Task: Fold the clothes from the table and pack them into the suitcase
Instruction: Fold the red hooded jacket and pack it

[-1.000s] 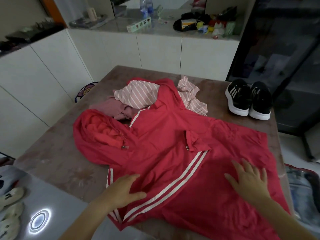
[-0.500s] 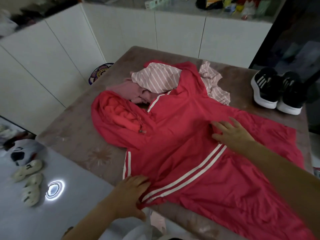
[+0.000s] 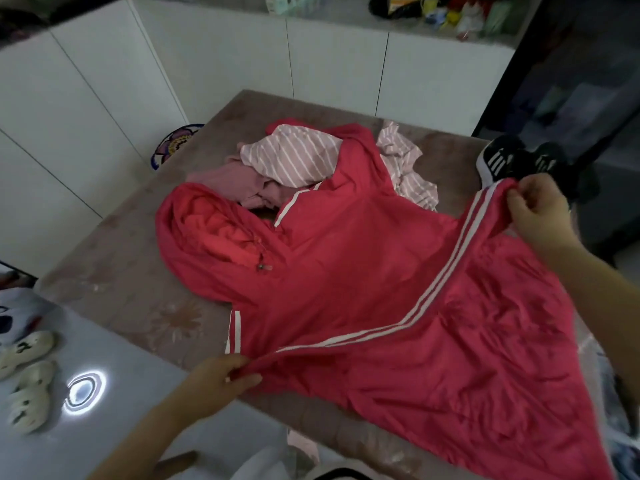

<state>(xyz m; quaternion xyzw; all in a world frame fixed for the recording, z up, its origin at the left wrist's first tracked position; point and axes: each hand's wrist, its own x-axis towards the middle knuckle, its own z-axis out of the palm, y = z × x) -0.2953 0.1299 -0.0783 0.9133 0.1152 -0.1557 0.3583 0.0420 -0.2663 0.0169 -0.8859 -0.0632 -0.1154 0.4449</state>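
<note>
Left grip [image 3: 221, 379] and right grip [image 3: 536, 211] pinch one red jacket [image 3: 363, 265].

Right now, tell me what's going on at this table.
A person is folding a red hooded jacket spread on the table. The left hand pinches it at the near edge. The right hand grips the far end of the same white-striped band, raised beside the black sneakers. A striped shirt and pink garment lie bunched behind, unfolded.

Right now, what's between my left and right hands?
The red jacket: its white-striped sleeve runs from left hand to right hand, seen in the head view.
</note>
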